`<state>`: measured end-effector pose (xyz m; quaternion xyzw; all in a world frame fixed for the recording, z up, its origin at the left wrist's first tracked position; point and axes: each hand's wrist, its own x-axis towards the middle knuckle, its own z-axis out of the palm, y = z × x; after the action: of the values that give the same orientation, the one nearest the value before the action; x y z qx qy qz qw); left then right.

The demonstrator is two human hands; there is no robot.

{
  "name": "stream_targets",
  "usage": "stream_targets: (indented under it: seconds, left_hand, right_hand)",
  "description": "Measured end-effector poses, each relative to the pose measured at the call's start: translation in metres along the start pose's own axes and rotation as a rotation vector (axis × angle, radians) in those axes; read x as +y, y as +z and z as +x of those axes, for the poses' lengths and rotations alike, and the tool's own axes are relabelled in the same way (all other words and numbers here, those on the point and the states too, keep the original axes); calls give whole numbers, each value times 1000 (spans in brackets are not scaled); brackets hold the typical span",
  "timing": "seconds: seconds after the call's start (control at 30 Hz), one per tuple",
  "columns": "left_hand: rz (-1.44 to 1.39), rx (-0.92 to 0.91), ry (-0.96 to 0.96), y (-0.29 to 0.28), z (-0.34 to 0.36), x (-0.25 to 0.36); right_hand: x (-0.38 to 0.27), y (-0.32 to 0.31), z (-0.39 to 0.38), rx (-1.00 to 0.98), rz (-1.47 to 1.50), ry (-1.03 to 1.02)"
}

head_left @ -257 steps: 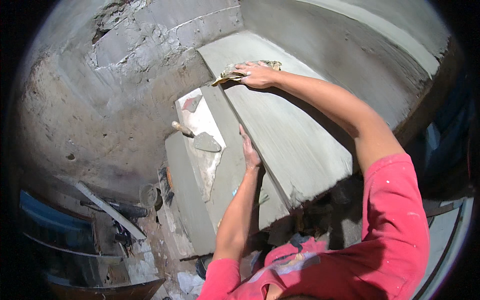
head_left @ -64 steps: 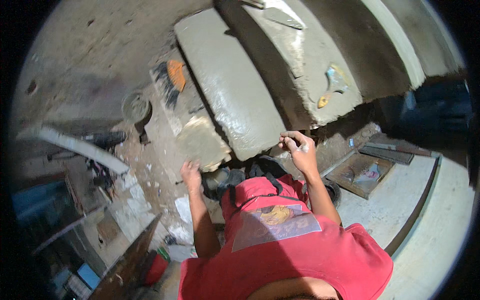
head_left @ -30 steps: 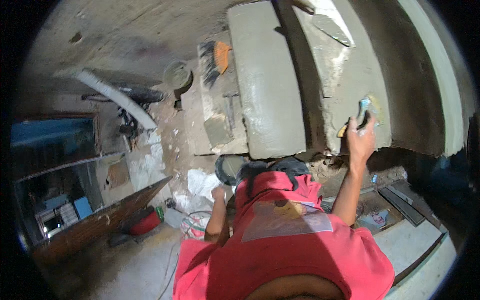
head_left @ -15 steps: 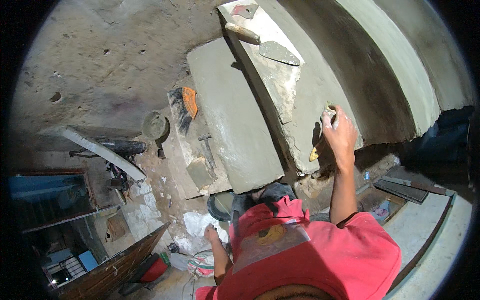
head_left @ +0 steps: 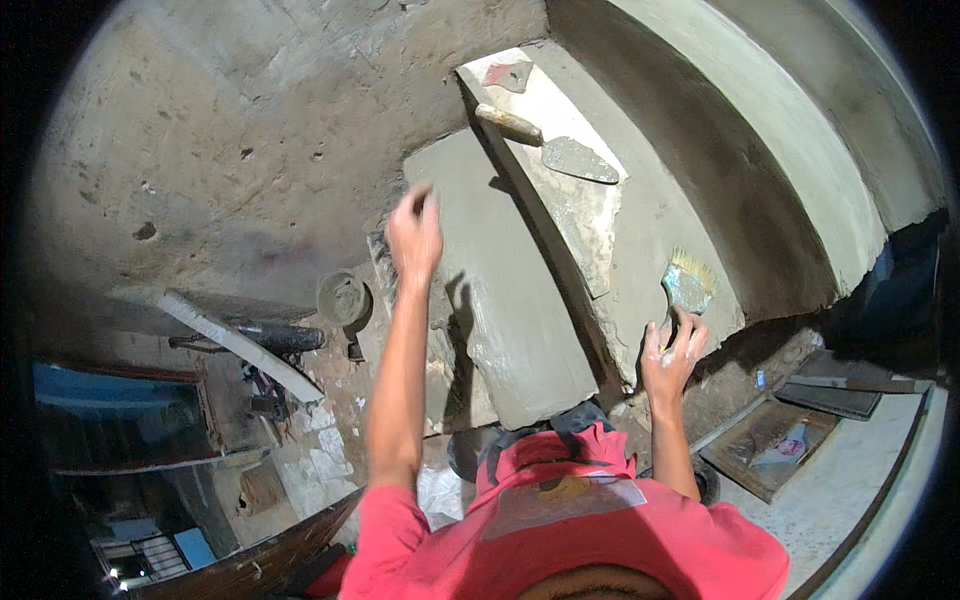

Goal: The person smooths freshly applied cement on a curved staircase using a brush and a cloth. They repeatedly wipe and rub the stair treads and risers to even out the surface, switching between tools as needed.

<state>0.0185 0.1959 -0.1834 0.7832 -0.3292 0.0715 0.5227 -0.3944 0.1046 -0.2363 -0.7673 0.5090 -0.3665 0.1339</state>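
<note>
In my right hand (head_left: 670,365) is a worn paintbrush (head_left: 688,288), gripped by its handle, its pale bristles pointing away from me over the grey step. My left hand (head_left: 413,235) is raised above the left edge of a smooth, wet cement slab (head_left: 510,290); its fingers are smeared by motion, so I cannot tell whether they hold anything. Beyond the right hand, a trowel (head_left: 580,160) with a wooden handle lies on a white, cement-smeared board (head_left: 590,215). A scrap with grey and red on it (head_left: 508,75) rests at the board's far end.
Curved cement steps (head_left: 740,150) rise at the right. A rough wall (head_left: 230,130) stands at the left. Below it are a round bucket (head_left: 342,299) and a leaning pale plank (head_left: 240,345). A wooden frame (head_left: 770,450) lies at the lower right.
My left hand has risen from beside the white sacking to over the slab's left side. My right hand has moved nearer to me, and the brush now points outward. The view has shifted.
</note>
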Motion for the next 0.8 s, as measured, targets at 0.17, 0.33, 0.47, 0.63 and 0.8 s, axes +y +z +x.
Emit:
stream_targets:
  seconds: [0.17, 0.33, 0.47, 0.63, 0.8]
  left_hand:
    - [313, -291, 117, 90, 171, 29]
    - [462, -601, 242, 168, 224, 6]
    - [552, -838, 283, 199, 240, -11]
    - [511, -671, 262, 215, 265, -16]
    - [525, -816, 360, 226, 269, -24]
  right_hand:
    - [0, 9, 0, 79, 77, 1]
    - [7, 3, -3, 47, 163, 92]
    - [15, 6, -4, 98, 155, 44]
    - [17, 15, -4, 115, 169, 56]
    - [14, 15, -2, 146, 108, 99]
